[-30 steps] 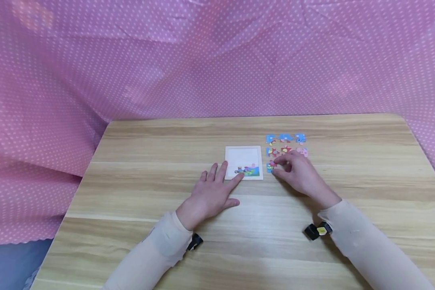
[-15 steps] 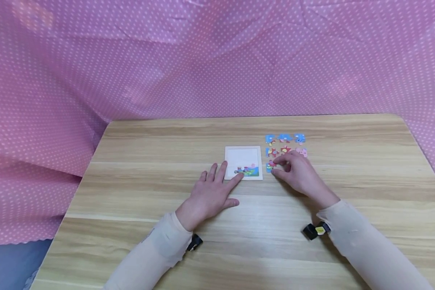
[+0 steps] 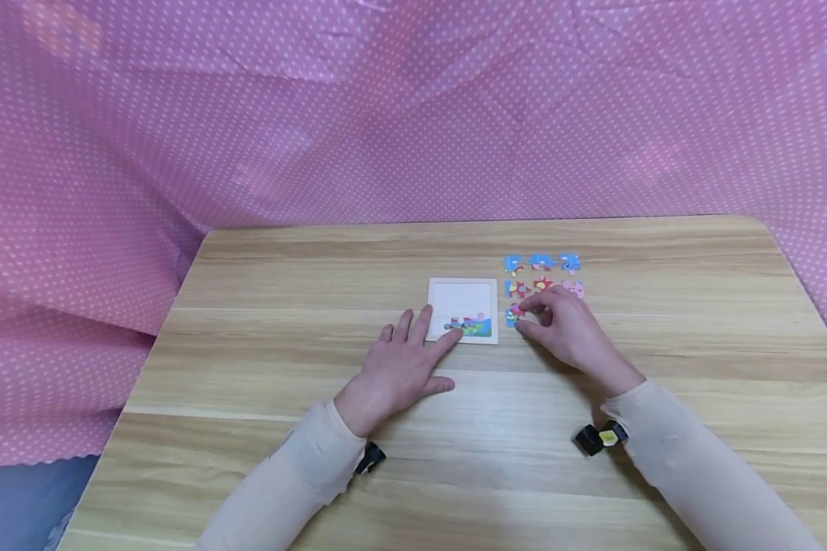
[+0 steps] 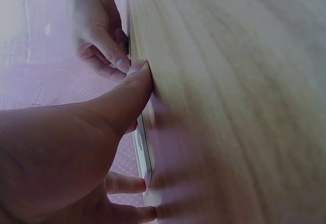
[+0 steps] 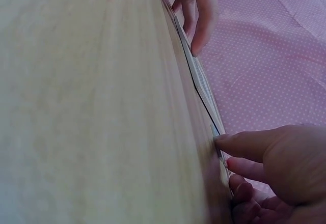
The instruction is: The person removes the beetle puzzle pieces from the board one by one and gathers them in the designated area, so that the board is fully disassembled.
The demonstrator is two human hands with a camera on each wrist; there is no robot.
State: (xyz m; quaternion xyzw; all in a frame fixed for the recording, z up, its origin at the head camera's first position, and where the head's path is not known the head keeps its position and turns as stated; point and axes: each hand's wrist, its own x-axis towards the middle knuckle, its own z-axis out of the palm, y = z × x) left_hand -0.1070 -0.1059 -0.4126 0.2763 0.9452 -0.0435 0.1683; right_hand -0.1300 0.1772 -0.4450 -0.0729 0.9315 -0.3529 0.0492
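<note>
A white-framed puzzle tray (image 3: 463, 282) lies flat on the table. Joined picture pieces (image 3: 474, 327) fill part of its lower right. My left hand (image 3: 400, 371) rests with spread fingers on the tray's lower left, the index fingertip on the joined pieces. To the tray's right, my right hand (image 3: 570, 327) pinches the edge of a blue-and-pink puzzle piece (image 3: 512, 316) between thumb and index finger. In the right wrist view the thumb (image 5: 244, 143) meets the piece's edge at table level. The right hand hides whatever lies under its palm.
Above the right hand, loose puzzle pieces lie in rows: blue ones (image 3: 541, 262) at the back, red star-patterned ones (image 3: 518, 289) and a pink one (image 3: 575, 289) in front of them. The wooden table (image 3: 303, 306) ends at a pink dotted cloth (image 3: 413, 138).
The puzzle tray has turned very slightly under my left hand, its lower right corner coming a little nearer. My right hand stays at the same piece.
</note>
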